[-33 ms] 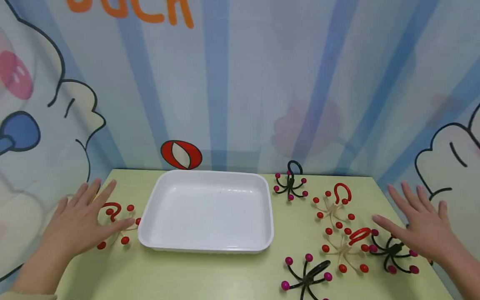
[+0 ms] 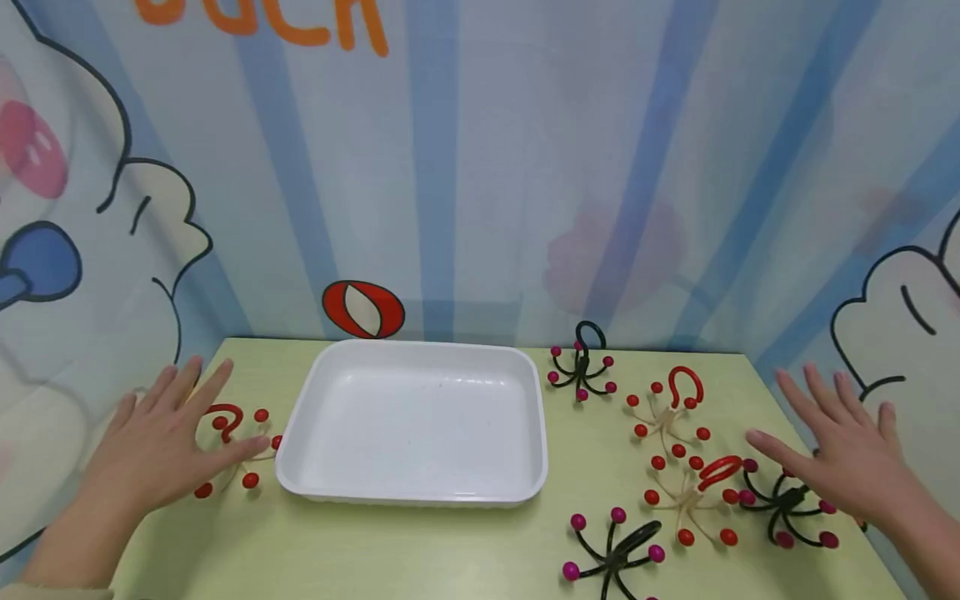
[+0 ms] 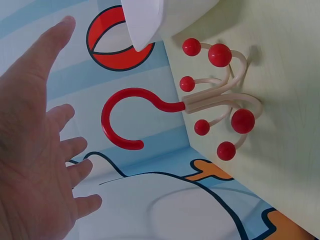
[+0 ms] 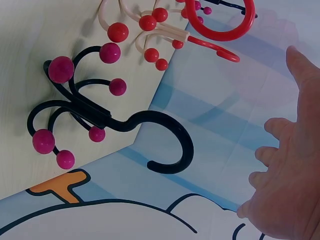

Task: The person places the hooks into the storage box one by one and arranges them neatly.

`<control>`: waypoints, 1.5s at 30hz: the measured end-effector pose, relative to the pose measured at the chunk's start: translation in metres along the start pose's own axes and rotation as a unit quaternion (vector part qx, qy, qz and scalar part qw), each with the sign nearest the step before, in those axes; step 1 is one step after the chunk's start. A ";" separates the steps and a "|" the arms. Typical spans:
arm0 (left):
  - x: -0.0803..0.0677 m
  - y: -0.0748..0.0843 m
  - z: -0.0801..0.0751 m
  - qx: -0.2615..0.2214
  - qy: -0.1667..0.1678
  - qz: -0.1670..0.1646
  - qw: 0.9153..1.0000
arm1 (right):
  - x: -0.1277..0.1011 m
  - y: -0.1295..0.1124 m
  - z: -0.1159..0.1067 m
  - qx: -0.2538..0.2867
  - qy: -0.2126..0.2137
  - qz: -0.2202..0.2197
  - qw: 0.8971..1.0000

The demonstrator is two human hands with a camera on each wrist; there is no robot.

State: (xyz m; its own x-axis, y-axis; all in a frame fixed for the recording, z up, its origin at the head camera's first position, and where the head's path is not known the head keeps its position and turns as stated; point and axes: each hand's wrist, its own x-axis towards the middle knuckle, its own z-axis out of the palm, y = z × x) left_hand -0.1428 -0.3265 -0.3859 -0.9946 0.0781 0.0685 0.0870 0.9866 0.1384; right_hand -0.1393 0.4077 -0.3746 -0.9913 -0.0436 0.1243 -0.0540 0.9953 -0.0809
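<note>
My left hand (image 2: 161, 446) hovers open, fingers spread, over a cream multi-prong hook with red balls and a red hook top (image 2: 225, 421), left of a white tray (image 2: 412, 498). The left wrist view shows that hook (image 3: 215, 100) lying on the table apart from the palm (image 3: 35, 150). Spread open too, my right hand (image 2: 840, 454) hangs above a black multi-prong hook with magenta balls (image 2: 783, 504) at the table's right edge. In the right wrist view this black hook (image 4: 95, 112) lies untouched, clear of the hand (image 4: 290, 170).
The tray holds nothing. Right of it lie a black hook (image 2: 581, 367) at the back, two cream-and-red hooks (image 2: 667, 408) (image 2: 693, 492), and another black hook (image 2: 615, 550) near the front. A cartoon-printed curtain (image 2: 480, 167) closes in the yellow-green table (image 2: 420, 550).
</note>
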 end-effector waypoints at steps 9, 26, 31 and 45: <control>-0.001 0.000 0.003 0.007 -0.012 0.005 1.000 | 0.001 -0.008 0.006 0.011 0.013 -0.033 0.999; 0.006 -0.003 -0.023 0.018 -0.031 0.054 0.998 | 0.045 -0.079 -0.021 0.163 -0.095 -0.130 0.973; 0.006 -0.008 -0.029 0.006 -0.050 0.046 0.998 | 0.054 -0.105 -0.024 0.219 -0.134 -0.142 0.956; -0.001 -0.027 -0.030 -0.028 -0.069 0.013 0.997 | 0.080 -0.159 -0.001 0.304 -0.284 -0.104 0.903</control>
State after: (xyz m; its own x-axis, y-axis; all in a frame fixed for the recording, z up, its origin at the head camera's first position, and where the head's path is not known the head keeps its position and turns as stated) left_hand -0.1429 -0.3574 -0.3601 -0.9901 0.1255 -0.0632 0.1113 0.9748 0.1933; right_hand -0.2095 0.2461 -0.3512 -0.8445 -0.4336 -0.3144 -0.1304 0.7358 -0.6646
